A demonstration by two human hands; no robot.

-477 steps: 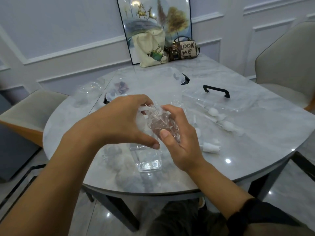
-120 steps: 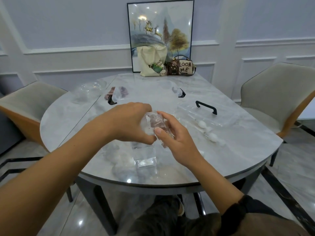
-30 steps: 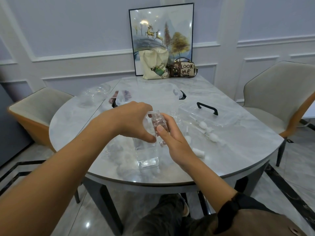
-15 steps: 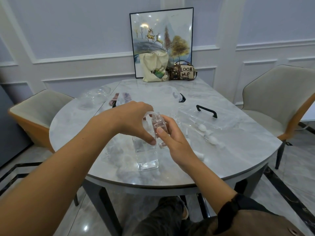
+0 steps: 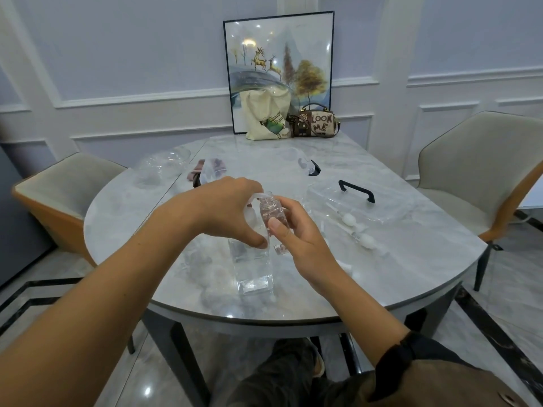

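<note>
My right hand [image 5: 296,233] grips a small clear bottle [image 5: 271,211] with an open neck, held upright above the table, thumb across its front. My left hand [image 5: 227,210] curls round a piece of clear plastic wrap [image 5: 252,214] right beside the bottle's neck, thumb and fingertips pinched low. A taller clear square bottle [image 5: 253,267] stands on the table just below both hands; its top is hidden by my left hand.
The round marble table [image 5: 411,254] carries a clear case with a black handle [image 5: 357,191], white pump tops [image 5: 351,220], clear plastic packaging at the left [image 5: 164,164] and bags by a framed picture [image 5: 279,69]. Chairs stand left and right.
Over the last second both hands stay together on the small bottle; the plastic wrap has slipped down off its neck, which now stands bare. The view has shifted slightly.
</note>
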